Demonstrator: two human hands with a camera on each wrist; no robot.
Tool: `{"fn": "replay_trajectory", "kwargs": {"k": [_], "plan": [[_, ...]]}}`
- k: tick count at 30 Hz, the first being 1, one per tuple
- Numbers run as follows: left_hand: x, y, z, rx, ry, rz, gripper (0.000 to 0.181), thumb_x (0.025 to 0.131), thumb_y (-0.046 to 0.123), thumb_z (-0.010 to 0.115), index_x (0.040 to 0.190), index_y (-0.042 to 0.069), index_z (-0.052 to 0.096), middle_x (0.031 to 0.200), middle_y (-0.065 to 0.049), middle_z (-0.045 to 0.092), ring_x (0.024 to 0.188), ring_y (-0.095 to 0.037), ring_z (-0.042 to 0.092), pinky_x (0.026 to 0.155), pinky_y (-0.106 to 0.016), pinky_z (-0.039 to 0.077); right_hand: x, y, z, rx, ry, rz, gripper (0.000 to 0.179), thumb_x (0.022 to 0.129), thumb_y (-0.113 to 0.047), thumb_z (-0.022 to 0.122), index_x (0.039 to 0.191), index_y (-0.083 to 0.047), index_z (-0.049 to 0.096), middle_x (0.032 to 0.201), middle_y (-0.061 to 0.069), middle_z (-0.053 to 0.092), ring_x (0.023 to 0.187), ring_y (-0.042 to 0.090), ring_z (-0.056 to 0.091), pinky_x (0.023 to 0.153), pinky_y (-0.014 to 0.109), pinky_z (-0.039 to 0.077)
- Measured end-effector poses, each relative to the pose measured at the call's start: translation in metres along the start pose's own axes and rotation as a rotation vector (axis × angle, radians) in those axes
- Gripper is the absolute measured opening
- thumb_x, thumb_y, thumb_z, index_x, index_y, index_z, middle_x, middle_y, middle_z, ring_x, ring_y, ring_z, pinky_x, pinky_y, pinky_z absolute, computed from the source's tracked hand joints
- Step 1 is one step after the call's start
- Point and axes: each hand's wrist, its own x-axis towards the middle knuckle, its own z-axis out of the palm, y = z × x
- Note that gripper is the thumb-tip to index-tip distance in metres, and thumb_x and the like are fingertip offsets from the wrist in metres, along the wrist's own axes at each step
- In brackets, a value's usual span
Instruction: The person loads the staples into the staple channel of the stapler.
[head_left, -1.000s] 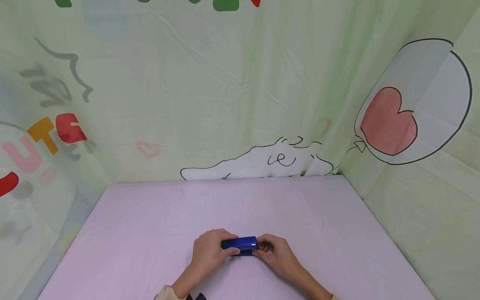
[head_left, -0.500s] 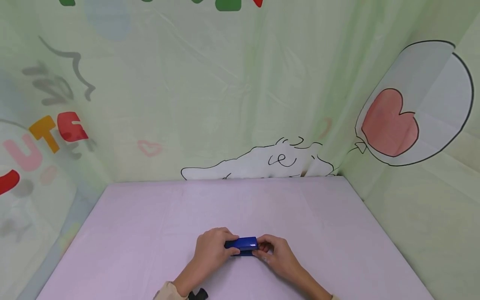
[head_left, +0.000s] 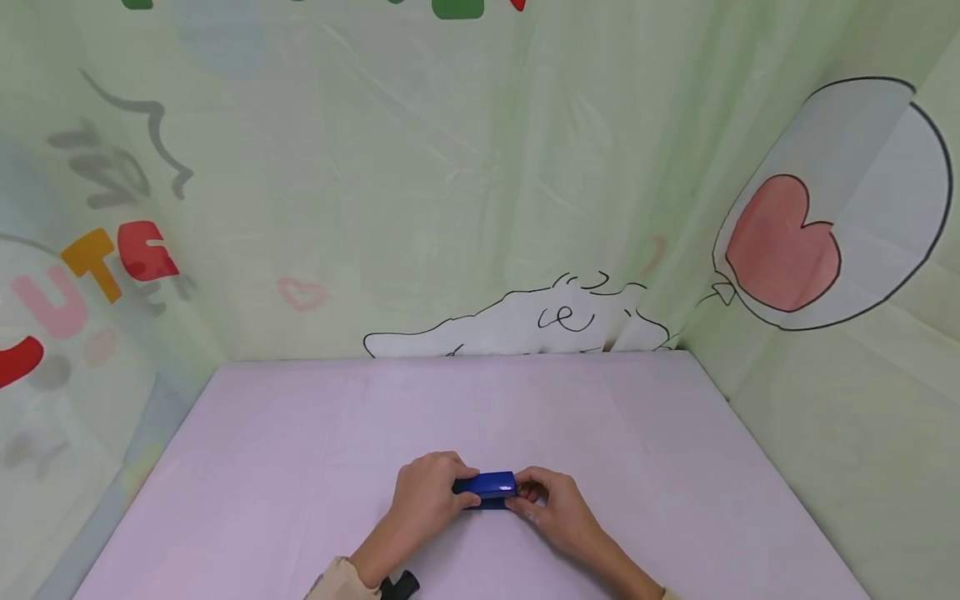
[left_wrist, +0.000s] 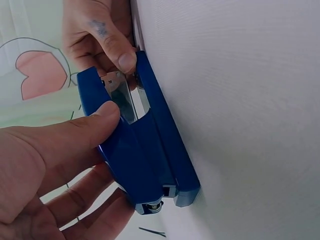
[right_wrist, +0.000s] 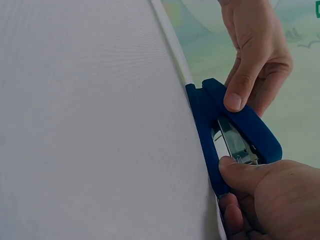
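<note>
A blue stapler (head_left: 491, 485) rests on the table between both hands, its metal magazine showing in the two wrist views. My left hand (head_left: 430, 492) grips the stapler's upper arm, thumb on the near side and fingers on the far side. In the left wrist view the hinge end of the stapler (left_wrist: 145, 165) points toward the camera. My right hand (head_left: 555, 508) is at the front end, and its thumb and fingers pinch the base there, as the right wrist view shows. The stapler's upper arm stands tilted up from its base (right_wrist: 205, 135).
The table (head_left: 360, 425) has a pale lilac cover. Curtains (head_left: 390, 167) with printed drawings and letters enclose its back and sides. A small black object (head_left: 401, 586) shows by the left wrist at the bottom edge.
My left hand has shifted slightly to the right along the stapler. The right hand and the stapler look almost unmoved.
</note>
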Motion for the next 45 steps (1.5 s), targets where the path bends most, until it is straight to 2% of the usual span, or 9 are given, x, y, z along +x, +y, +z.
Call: {"fn": "replay_trajectory", "kwargs": {"k": [9,15,24,34,45], "plan": [[0.003,0.000,-0.004,0.047,-0.003,0.022,0.031,0.078,0.033,0.094,0.105,0.021,0.087,0.092,0.005,0.080,0.081,-0.016,0.075,0.059,-0.024,0.046,0.002,0.001,0.001,0.001,-0.005,0.005,0.020,0.086,-0.007,0.086,0.103,-0.008,0.076,0.089,0.001,0.074,0.078,-0.001,0.060,0.073,0.021,0.054],[0.004,0.002,-0.006,0.044,-0.024,0.019,0.031,0.078,0.033,0.094,0.105,0.019,0.087,0.093,0.003,0.081,0.083,-0.018,0.075,0.058,-0.024,0.047,0.001,0.000,0.001,-0.002,0.001,-0.003,0.020,0.085,-0.005,0.086,0.102,-0.007,0.076,0.088,0.001,0.074,0.077,-0.002,0.060,0.072,0.021,0.054],[0.004,0.007,-0.009,0.060,-0.030,0.006,0.031,0.077,0.031,0.095,0.105,0.018,0.087,0.093,0.002,0.081,0.088,-0.019,0.077,0.062,-0.027,0.052,0.000,-0.002,-0.001,-0.013,0.000,0.002,0.020,0.085,-0.005,0.086,0.102,-0.007,0.076,0.088,0.001,0.074,0.077,-0.002,0.059,0.071,0.021,0.054],[0.006,0.011,-0.006,0.077,-0.024,0.008,0.031,0.077,0.030,0.095,0.104,0.017,0.086,0.091,0.002,0.080,0.087,-0.018,0.076,0.062,-0.027,0.051,0.000,-0.003,-0.004,-0.013,-0.001,0.008,0.021,0.085,-0.005,0.085,0.104,-0.006,0.077,0.091,0.002,0.075,0.078,-0.001,0.060,0.072,0.021,0.054],[0.004,0.010,-0.005,0.097,-0.014,0.017,0.031,0.076,0.031,0.095,0.103,0.019,0.087,0.089,0.003,0.079,0.085,-0.017,0.075,0.062,-0.027,0.051,0.000,-0.003,-0.001,-0.016,0.001,0.045,0.021,0.085,-0.005,0.085,0.105,-0.005,0.076,0.086,0.000,0.071,0.077,-0.001,0.059,0.071,0.020,0.053]]}}
